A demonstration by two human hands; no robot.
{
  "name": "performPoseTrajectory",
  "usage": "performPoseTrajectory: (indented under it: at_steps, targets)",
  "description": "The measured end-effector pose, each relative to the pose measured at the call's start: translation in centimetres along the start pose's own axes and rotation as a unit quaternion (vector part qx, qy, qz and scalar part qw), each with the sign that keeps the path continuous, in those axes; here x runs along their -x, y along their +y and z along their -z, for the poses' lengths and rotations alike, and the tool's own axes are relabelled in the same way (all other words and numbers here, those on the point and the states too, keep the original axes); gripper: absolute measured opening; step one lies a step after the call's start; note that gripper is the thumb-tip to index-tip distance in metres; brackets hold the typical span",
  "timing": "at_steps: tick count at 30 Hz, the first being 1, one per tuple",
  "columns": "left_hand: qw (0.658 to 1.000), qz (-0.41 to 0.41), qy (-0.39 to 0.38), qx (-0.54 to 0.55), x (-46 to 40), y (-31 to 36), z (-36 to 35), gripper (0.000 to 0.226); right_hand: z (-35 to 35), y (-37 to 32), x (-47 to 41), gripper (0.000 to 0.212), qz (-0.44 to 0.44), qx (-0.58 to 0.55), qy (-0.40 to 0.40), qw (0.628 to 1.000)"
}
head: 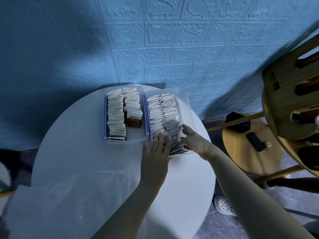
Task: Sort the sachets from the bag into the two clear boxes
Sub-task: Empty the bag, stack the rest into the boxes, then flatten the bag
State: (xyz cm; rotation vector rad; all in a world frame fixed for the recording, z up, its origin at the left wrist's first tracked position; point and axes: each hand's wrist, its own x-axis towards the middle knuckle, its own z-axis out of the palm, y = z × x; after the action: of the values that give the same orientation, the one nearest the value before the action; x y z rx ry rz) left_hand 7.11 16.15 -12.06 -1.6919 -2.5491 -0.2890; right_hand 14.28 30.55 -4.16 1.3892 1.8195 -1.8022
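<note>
Two clear boxes stand side by side at the back of the round white table (86, 152). The left box (136, 138) holds two rows of upright white and brown sachets (116, 114). The right box (185, 104) holds two rows of white and dark sachets (160, 109). My left hand (156, 152) lies flat with straight fingers on the front of the right box's sachets. My right hand (191, 138) touches the same front sachets from the right side with fingers spread. A clear plastic bag (77, 195) lies flat on the table near me.
A wooden stool (241, 152) with a small dark device (256, 141) and a black object stands to the right. A wooden chair (290, 94) leans in at the upper right. A blue brick-pattern wall is behind the table. A white shoe (223, 205) is on the floor.
</note>
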Motion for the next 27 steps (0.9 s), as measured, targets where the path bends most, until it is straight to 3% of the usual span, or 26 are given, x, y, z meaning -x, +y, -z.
performPoseTrajectory:
  at_steps: [6,11,15,20,23,25,27]
  targets:
    - [1.000,-0.012,0.003,-0.013,-0.1,0.0,0.3,0.069,-0.6,0.1,-0.7,0.065,0.012,-0.040,-0.004,0.999]
    - [1.000,-0.022,0.013,-0.013,-0.3,-0.7,0.3,0.072,-0.5,0.5,-1.1,0.060,-0.001,0.003,0.018,1.000]
    - [0.999,-0.012,0.004,-0.029,-0.4,-0.5,0.6,0.079,-0.9,0.5,-1.8,0.079,0.016,0.036,0.057,0.998]
    - [0.991,0.012,-0.054,-0.123,-1.6,-0.9,1.3,0.101,-1.1,0.5,-2.1,0.066,0.054,0.045,0.048,0.996]
    - [0.991,0.004,-0.053,-0.125,-1.8,-1.2,1.2,0.102,-1.1,0.0,-1.2,0.061,0.045,0.061,0.035,0.996]
    - [0.997,-0.001,-0.021,-0.077,-1.5,-1.4,1.3,0.096,-1.1,-0.2,-0.3,0.062,0.039,0.143,0.070,0.986]
    - [0.998,-0.044,0.044,-0.032,-0.6,-1.4,1.1,0.077,-1.3,-0.2,1.6,0.062,0.063,0.278,0.128,0.950]
